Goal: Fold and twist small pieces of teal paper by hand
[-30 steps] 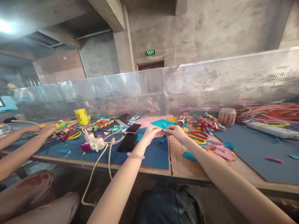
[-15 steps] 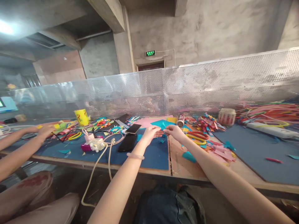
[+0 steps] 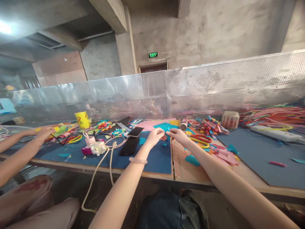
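Both my arms reach out over a cluttered craft table [image 3: 181, 160]. My left hand [image 3: 155, 136] and my right hand [image 3: 178, 135] meet at a folded piece of teal paper [image 3: 166, 127], each pinching an edge of it with closed fingers. The paper rises to a small peak between the fingertips. A pale bangle [image 3: 138, 160] sits on my left wrist. Small teal scraps [image 3: 192, 160] lie on the wood just below my right forearm.
Two dark phones [image 3: 130, 145] lie left of my hands, beside a white cable [image 3: 102, 165]. Red and yellow scissors [image 3: 200, 139] rest at the right, then paper scraps and a white power strip [image 3: 274, 133]. Another person's hands [image 3: 44, 132] work at far left. A perforated metal screen [image 3: 190, 89] backs the table.
My hands have stayed on the teal paper, with my fingers shifting slightly along its fold. The other person's hand at the left has moved a little. The view has tilted slightly.
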Motion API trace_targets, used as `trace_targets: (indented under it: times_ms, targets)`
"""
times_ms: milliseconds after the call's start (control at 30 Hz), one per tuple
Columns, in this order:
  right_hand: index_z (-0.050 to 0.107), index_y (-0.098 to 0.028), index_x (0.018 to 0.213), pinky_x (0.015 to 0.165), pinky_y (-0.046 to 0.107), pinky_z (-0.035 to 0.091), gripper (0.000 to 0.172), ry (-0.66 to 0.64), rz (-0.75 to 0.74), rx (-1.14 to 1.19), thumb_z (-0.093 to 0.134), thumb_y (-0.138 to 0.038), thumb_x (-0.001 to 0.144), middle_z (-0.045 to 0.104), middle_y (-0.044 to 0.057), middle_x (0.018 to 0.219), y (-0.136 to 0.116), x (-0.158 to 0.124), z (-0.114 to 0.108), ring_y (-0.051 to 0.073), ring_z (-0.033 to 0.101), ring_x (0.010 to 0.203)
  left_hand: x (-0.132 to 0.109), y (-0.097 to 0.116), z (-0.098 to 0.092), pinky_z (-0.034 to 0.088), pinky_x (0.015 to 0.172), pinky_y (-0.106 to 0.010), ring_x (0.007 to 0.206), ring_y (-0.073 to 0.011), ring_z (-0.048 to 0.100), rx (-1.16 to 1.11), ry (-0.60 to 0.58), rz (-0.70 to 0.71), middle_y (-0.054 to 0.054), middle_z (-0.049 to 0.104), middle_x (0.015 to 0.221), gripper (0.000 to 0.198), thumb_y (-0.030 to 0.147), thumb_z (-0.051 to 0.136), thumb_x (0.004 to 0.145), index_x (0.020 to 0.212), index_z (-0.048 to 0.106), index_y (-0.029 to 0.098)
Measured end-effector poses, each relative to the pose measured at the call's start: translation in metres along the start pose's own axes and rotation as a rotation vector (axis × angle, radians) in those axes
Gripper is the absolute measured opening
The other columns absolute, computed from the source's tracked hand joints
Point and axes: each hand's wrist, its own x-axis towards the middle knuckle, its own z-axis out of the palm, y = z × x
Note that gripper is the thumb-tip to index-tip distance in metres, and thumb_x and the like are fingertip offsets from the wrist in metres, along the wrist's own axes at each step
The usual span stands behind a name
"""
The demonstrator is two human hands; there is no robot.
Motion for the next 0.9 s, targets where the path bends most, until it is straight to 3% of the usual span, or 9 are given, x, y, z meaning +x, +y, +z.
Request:
trace_targets:
  times_ms: [100, 500, 900]
  targets:
    - [0.038, -0.017, 0.049, 0.049, 0.023, 0.028, 0.045, 0.043, 0.016, -0.02, 0.062, -0.054, 0.06, 0.034, -0.007, 0.047, 0.004, 0.001, -0.002, 0.007, 0.033, 0.048, -0.002, 0.001, 0.002, 0.051, 0.06, -0.029, 0.059, -0.0149, 0.063, 0.013, -0.065, -0.005, -0.001, 0.063, 0.061, 0.009, 0.022, 0.054, 0.072, 0.074, 0.05, 0.015]
    - [0.042, -0.017, 0.05, 0.049, 0.024, 0.025, 0.043, 0.029, 0.083, 0.053, 0.066, -0.052, 0.056, 0.038, -0.006, 0.047, 0.008, 0.003, -0.009, 0.007, 0.034, 0.048, -0.005, 0.005, 0.002, 0.051, 0.062, -0.03, 0.059, -0.0154, 0.064, 0.028, -0.142, -0.059, -0.004, 0.065, 0.063, 0.009, 0.022, 0.056, 0.072, 0.073, 0.053, 0.014]
    - [0.055, -0.015, 0.06, 0.048, 0.023, 0.029, 0.036, 0.075, 0.167, 0.206, 0.061, -0.051, 0.062, 0.045, -0.002, 0.053, 0.007, 0.002, -0.008, 0.01, 0.044, 0.053, -0.009, 0.015, 0.003, 0.051, 0.063, -0.031, 0.059, -0.0153, 0.063, -0.02, -0.177, -0.109, -0.005, 0.065, 0.063, 0.009, 0.021, 0.057, 0.071, 0.073, 0.054, 0.013]
